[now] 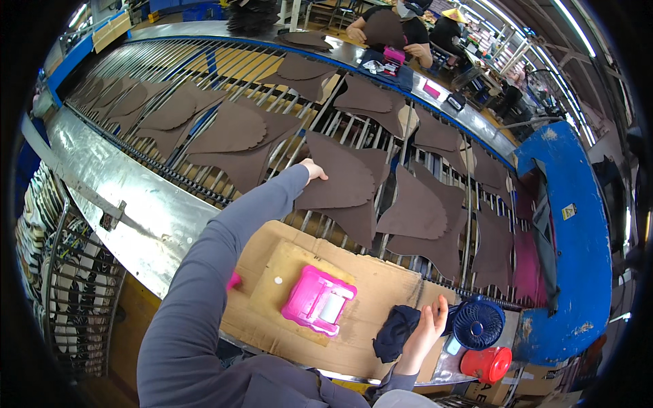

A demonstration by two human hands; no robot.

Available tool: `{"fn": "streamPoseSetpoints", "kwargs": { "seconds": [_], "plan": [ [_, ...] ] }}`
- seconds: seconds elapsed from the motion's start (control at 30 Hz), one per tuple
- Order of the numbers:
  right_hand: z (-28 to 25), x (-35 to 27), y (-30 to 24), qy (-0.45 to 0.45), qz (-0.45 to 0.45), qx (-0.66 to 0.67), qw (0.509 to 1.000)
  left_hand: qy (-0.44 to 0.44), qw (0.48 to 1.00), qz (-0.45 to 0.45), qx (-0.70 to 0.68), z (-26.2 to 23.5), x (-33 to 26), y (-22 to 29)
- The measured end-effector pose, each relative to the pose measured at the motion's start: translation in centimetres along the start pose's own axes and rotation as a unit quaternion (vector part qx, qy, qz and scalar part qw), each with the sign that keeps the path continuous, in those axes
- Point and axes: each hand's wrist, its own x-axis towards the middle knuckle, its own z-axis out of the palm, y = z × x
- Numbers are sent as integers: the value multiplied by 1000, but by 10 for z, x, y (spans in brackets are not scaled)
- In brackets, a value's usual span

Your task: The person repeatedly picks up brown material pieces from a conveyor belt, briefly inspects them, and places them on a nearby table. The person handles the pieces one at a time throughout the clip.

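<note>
Counting L to R: 1 wire rack [80,314] w/ stacked flat pcs; 1 roller bed [178,51] w/ many brown panels, mostly overlapped in piles; 2 own hands; 1 tan board [269,289] w/ 1 pink holder [314,299] on it, 1 white roll [331,307] inside, all on cardboard [377,285]; 2 co-workers at the far side, the nearer [415,28] holding 1 brown pc, the other [447,30] in a conical hat; 1 dark cloth [394,334]; 1 blue fan [478,324]; 1 red tub [486,365], lidded; 1 blue housing [568,238].

Hard to see, L to R: rack cut by dark lens rim; far-L panels too small & overlapped to count. 1 pink bit [234,279] mostly behind L sleeve, kind unclear. Lower panel [354,224] mostly covered by upper one. R forearm partly cut off at bottom.

Fingers, L to R: L hand [313,171] at L edge of upper brown panel [347,173], which extends R from the fingertips across the rollers, nr middle of view. Fingers foreshortened; can't tell if pinching or just resting. R hand [426,328] empty, fingers loosely bent & pointing up, thumb apart; well apart from that panel, cloth just L, fan near on R.
</note>
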Motion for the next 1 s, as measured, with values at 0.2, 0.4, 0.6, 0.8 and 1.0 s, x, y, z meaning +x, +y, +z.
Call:
{"fn": "streamPoseSetpoints", "kwargs": {
  "seconds": [0.2, 0.4, 0.6, 0.8, 1.0],
  "plan": [
    [-17, -26, 3, 60, 12, 6, 998, 121, 942, 15, 313, 25, 2, 10],
    [-38, -43, 7, 89, 33, 1, 996, 81, 923, -17, 376, 26, 0, 20],
    [-38, -47, 2, 86, 27, 0, 996, 47, 957, 51, 281, -7, 37, -13],
    [-40, -52, -8, 105, 20, -15, 994, -72, 994, 49, 68, -58, -4, 20],
    [-40, -48, -5, 86, 1, -16, 996, -42, 982, 174, -67, -137, -127, 49]
  ]
}}
